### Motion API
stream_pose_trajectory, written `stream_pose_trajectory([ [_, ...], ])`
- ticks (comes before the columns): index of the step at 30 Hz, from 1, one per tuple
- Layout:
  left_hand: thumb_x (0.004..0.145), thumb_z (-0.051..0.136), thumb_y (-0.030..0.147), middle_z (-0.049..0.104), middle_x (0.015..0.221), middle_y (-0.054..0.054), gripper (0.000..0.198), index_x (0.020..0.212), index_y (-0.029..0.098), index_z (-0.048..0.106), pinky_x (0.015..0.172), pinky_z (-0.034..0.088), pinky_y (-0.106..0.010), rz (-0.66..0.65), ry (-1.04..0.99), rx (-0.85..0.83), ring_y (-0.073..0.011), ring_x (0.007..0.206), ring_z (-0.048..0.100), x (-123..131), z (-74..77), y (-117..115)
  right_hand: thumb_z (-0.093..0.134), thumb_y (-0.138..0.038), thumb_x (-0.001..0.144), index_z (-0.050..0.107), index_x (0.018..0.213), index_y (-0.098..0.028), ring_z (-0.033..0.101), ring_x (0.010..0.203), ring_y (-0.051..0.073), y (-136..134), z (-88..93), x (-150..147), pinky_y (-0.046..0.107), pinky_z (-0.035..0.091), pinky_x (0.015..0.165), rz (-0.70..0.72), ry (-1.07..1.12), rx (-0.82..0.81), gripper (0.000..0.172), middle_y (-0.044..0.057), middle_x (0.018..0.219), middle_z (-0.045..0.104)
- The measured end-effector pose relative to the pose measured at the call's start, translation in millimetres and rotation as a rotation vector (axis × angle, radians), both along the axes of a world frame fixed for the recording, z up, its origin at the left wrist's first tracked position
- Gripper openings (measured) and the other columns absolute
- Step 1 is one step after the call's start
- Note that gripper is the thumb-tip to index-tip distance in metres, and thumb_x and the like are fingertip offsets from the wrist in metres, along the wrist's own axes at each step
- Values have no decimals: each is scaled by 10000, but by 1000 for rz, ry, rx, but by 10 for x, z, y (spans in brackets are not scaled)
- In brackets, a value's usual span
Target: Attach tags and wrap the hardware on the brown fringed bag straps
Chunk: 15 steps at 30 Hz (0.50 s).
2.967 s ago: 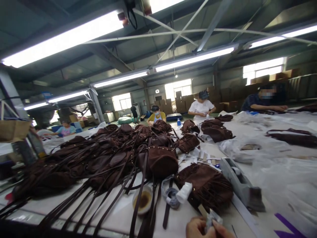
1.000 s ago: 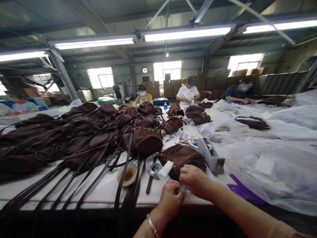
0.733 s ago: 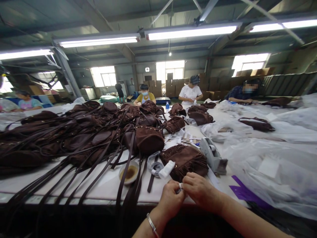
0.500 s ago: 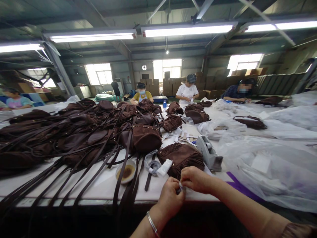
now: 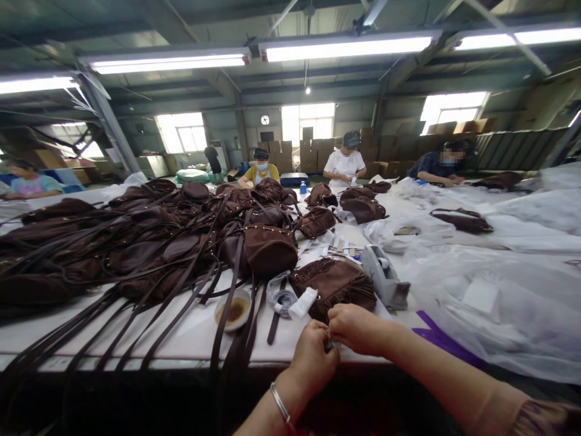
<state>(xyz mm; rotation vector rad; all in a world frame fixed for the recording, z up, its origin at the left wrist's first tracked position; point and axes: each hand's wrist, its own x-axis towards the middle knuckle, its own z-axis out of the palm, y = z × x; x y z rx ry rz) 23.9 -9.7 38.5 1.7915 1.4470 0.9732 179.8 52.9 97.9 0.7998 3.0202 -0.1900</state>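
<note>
My left hand (image 5: 314, 356) and my right hand (image 5: 351, 327) meet at the table's front edge, fingers pinched together. Something small sits between their fingertips, mostly hidden, so I cannot make out its kind. Just beyond them lies a dark brown fringed bag (image 5: 333, 284). To its left are a white rolled packet (image 5: 303, 303) and a clear plastic bag with a grey coil (image 5: 284, 301). A grey tape dispenser (image 5: 382, 278) stands to the bag's right.
Brown bags (image 5: 136, 242) with long straps are heaped on the left, straps hanging over the front edge. A bowl of brown liquid (image 5: 235, 310) stands beneath one strap. Clear plastic sheeting (image 5: 494, 303) and a purple strip (image 5: 442, 342) lie right. Several people sit across the table.
Both hands stay together at nearly the same spot, with a slight shift of the fingers. The pale bit seen between the fingertips earlier is now more hidden. The view has shifted slightly.
</note>
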Motion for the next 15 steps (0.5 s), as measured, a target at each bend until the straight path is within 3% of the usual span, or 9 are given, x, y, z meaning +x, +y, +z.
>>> stream_pose_trajectory([
  [5, 741, 597, 175, 673, 875, -87, 108, 646, 176, 648, 801, 477, -334, -107, 26, -14, -227, 880, 608, -54, -19, 25, 660, -170, 797, 676, 847, -146, 530, 766, 209, -174, -158, 31, 332, 365, 675, 21, 6, 192, 58, 84, 834, 642],
  [9, 713, 555, 136, 674, 790, -63, 185, 536, 191, 557, 762, 451, -305, -165, 22, 2, -200, 822, 596, -95, -2, 64, 598, -143, 857, 629, 822, -165, 493, 757, 211, -282, -338, 86, 349, 359, 683, -1, 147, 309, 52, 83, 814, 616],
  [12, 692, 541, 129, 665, 737, -49, 216, 488, 191, 507, 701, 424, -284, -175, -20, -30, -179, 771, 585, -114, 25, 91, 538, -124, 896, 604, 799, -172, 473, 744, 210, -344, -426, 142, 356, 373, 691, -24, 285, 301, 127, 74, 808, 601],
  [15, 725, 576, 197, 680, 779, -49, 200, 526, 173, 579, 711, 431, -273, -175, -114, -117, -175, 786, 591, -133, 67, 105, 474, -133, 950, 622, 919, -163, 496, 797, 213, -408, -470, 191, 355, 411, 729, -23, 384, 210, 155, 79, 884, 614],
])
